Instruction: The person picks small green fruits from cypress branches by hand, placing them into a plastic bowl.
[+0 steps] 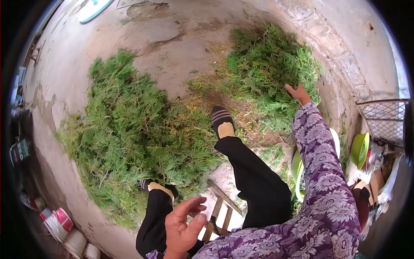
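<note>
My right hand (298,93) reaches out to the right-hand pile of green evergreen sprigs (269,64), touching its near right edge. Its thumb is spread away from the fingers, and nothing shows gripped in it. My left hand (185,226) hangs above my lap, fingers loosely bent and apart from the thumb, holding nothing visible. A larger heap of cut evergreen branches (125,134) spreads over the ground on the left, around one of my feet. Yellowed bits (202,86) lie scattered between the two piles.
A wooden stool or frame (222,207) stands between my legs. Beside my right arm is a green-rimmed basin (297,168), partly covered by the sleeve. Another green basin (359,150) and a wire mesh (384,114) are at the far right. White buckets (58,224) stand lower left.
</note>
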Motion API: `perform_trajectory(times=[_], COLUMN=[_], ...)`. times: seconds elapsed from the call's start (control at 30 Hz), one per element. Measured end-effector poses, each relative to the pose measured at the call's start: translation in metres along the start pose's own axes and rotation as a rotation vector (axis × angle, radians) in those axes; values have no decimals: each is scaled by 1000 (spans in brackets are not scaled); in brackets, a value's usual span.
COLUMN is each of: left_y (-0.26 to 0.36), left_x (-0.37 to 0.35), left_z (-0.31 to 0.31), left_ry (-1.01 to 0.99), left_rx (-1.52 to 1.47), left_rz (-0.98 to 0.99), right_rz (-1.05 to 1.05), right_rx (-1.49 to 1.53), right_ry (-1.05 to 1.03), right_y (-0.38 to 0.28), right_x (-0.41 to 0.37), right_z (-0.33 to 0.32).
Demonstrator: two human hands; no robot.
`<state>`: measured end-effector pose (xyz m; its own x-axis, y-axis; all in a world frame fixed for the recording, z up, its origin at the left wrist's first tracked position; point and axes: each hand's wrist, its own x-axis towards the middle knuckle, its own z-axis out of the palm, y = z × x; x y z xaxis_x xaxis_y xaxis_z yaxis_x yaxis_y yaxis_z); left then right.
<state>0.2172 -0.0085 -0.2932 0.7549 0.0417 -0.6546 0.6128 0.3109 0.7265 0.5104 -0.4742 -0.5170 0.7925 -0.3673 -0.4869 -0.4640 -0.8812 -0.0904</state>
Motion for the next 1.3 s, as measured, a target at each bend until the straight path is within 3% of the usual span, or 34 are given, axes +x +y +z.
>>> perform_trajectory(times=[0.07, 0.1, 0.17, 0.23, 0.3, 0.37, 0.43, 0.5, 0.57, 0.67, 0.7, 0.87, 1.07, 1.13, 1.27, 1.3], left_y=[-2, -3, -8, -4, 8, 13, 25, 25, 16, 22, 25, 24, 6, 3, -3, -3], left_x=[-8, -13, -24, -30, -33, -37, -41, -41, -42, -43, -43, -42, -56, -64, -77, -80], left_z=[-2, -3, -4, -2, 0, -6, -14, -28, -41, -62, -67, -75, -75, -81, -92, -96], left_ry=[52, 55, 37, 4, -123, -123, -87, -22, 110, 116, 100, 153, 247, 246, 245, 259], left_rx=[274, 268, 566, 675, 839, 799, 789, 753, 610, 583, 573, 502, 312, 304, 252, 210], left_rz=[222, 228, 351, 382, 615, 633, 583, 595, 770, 660, 626, 649, 921, 922, 946, 959], right_rz=[2, 16, 0, -149, -247, -548, -658, -625, -609, -531, -452, -548, -800, -919, -737, -717], right_rx=[41, 89, 14, -143, -197, -248, -230, -74, -65, -127, -193, -386, -211, 87, 294, 293], right_ry=[1, 1, 67, 264, 322, 215, 82, -108, -121, -168, -176, -248, -28, -35, -381, -377], right_y=[-12, -20, -19, -47, -91, -139, -188, -230, -259, -293, -298, -301, -295, -277, -230, -219], right_x=[-22, -34, -26, -43, -68, -84, -93, -94, -74, -57, -54, -68, -160, -202, -244, -251], right_z=[-29, -40, -45, -56, -51, -32, 5, 44, 88, 150, 167, 200, 153, 146, 193, 211])
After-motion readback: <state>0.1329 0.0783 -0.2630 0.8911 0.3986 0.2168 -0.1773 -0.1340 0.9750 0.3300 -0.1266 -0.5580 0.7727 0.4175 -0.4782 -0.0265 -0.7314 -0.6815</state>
